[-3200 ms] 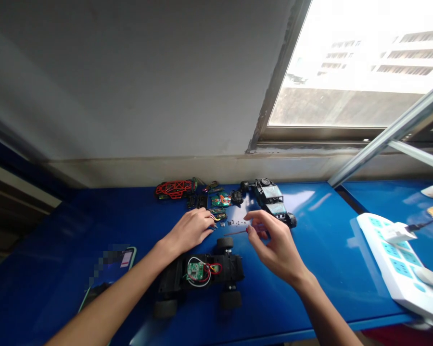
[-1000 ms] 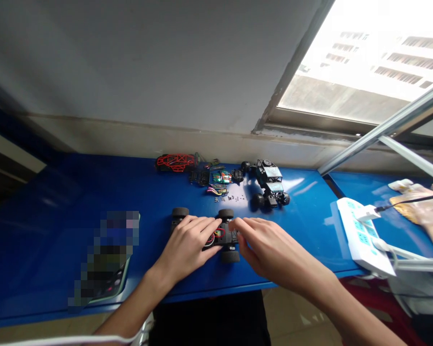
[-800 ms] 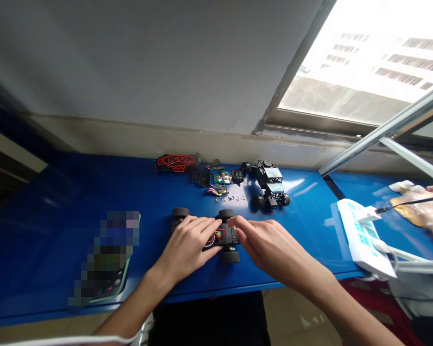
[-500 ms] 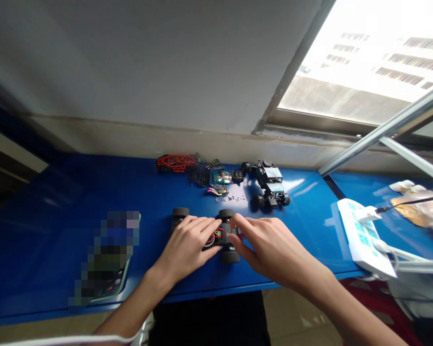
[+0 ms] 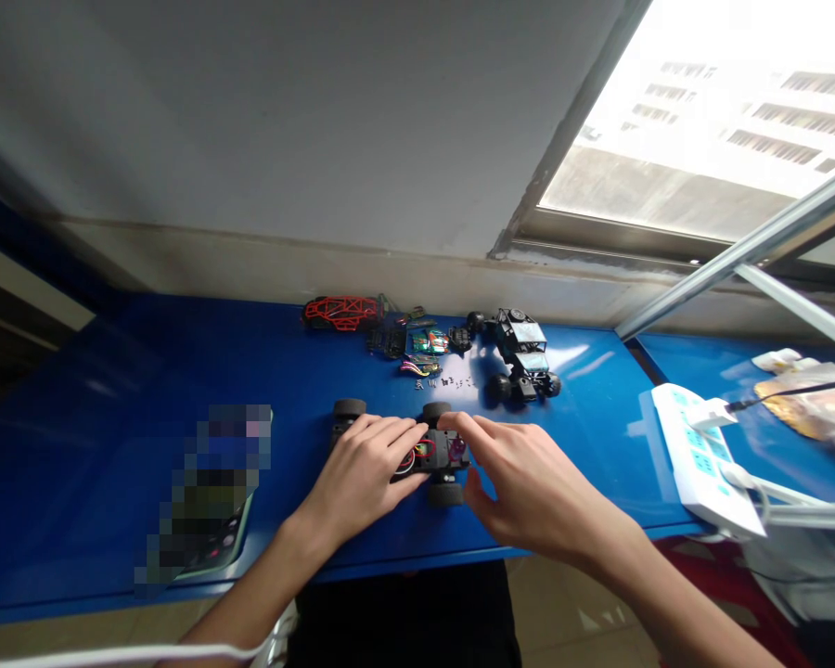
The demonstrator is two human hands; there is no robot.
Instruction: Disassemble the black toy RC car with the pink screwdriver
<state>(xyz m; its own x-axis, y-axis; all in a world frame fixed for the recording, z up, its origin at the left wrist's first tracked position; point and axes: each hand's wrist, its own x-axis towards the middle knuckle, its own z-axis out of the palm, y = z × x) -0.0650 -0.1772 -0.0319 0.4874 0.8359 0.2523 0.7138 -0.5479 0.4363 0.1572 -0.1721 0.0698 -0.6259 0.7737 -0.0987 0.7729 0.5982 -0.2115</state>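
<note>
A black toy car chassis (image 5: 442, 450) with exposed red and white wires lies on the blue table in front of me. My left hand (image 5: 362, 468) is closed over its middle, thumb on the near side and fingers on the far side. My right hand (image 5: 521, 473) is at the chassis's right end, index finger by the far wheel (image 5: 436, 411) and thumb by the near wheel (image 5: 446, 494). Thumb and index finger are apart, with a purple part (image 5: 457, 448) of the chassis showing between them. The other right fingers are hidden.
Behind are a red-framed toy car body (image 5: 343, 313), a green car shell (image 5: 430, 342), small screws (image 5: 447, 381) and a black off-road toy car (image 5: 520, 348). A phone (image 5: 226, 538), partly pixelated, lies left. A white power strip (image 5: 702, 459) stands right.
My right thumb has moved away from the index finger and off the top of the chassis, uncovering the purple part. My left hand keeps its hold.
</note>
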